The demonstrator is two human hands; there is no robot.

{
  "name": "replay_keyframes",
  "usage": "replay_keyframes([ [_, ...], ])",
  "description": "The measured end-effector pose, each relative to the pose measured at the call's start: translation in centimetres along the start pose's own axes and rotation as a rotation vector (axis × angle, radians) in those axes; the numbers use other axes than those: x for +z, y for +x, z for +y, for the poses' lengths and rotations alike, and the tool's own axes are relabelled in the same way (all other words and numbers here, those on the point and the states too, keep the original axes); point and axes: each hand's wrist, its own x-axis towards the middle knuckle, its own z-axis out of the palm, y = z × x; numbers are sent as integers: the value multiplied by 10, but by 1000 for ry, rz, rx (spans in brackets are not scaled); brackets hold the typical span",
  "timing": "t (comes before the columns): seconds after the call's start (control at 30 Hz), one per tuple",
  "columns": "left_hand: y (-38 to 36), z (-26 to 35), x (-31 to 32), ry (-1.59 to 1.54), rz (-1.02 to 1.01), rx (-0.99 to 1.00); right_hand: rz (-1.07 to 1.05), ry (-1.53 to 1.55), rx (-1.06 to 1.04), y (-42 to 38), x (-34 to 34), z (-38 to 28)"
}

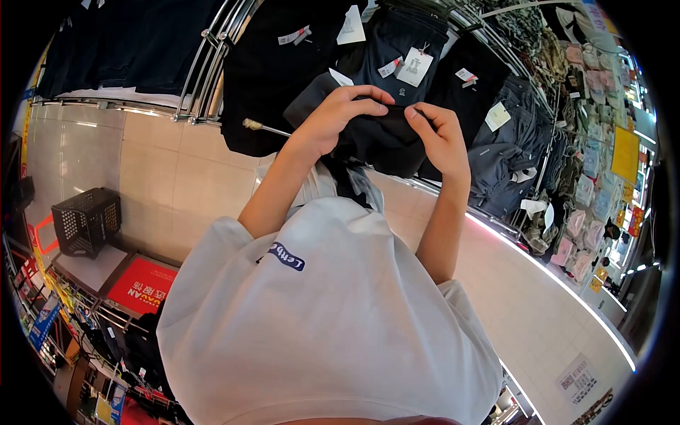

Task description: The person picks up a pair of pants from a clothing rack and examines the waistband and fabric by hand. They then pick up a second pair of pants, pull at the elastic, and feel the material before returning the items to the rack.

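My left hand point(345, 115) pinches the upper edge of a black garment point(386, 145) between thumb and fingers. At the other end of that edge, my right hand point(440, 133) is closed on the same garment, so a short stretch of cloth spans the two hands. The garment hangs in front of my body, and its exact kind cannot be made out. Just beyond it lie dark folded trousers point(397, 39) with a white price tag point(414, 67) on them. Black clothing point(265, 78) with tags lies to the left.
Metal rack rails point(202, 67) run along the left of the clothes. Grey folded clothes point(506, 159) are stacked at the right, with packaged goods point(591, 170) on a wall beyond. A black basket point(86, 221) and a red sign point(142, 285) are at the left.
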Motion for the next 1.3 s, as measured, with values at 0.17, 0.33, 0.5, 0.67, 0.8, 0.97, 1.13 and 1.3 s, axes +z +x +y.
replay_keyframes([
  [0.17, 2, -6, -4, -72, -64, -1, 53, 268, 69, -2, 9, 12],
  [0.33, -10, 10, 6, 383, -40, 209, 194, 623, 186, -2, 19, 4],
  [0.5, -5, -1, 4, 295, -56, 254, 237, 665, 211, 0, 21, 15],
  [0.67, -5, 1, 7, -103, -128, 13, 230, 610, 214, 3, 19, 13],
  [0.8, -2, -2, 4, -196, -186, -41, 233, 593, 273, 5, 19, 10],
  [0.97, -3, -2, 2, -372, -211, -31, 69, 395, 158, 0, 13, 0],
  [1.13, -2, -4, -5, -595, -203, -47, -164, 89, 128, -10, 3, -24],
  [1.3, 0, -4, -8, -670, -269, -116, -46, 538, 228, -10, -1, -3],
])
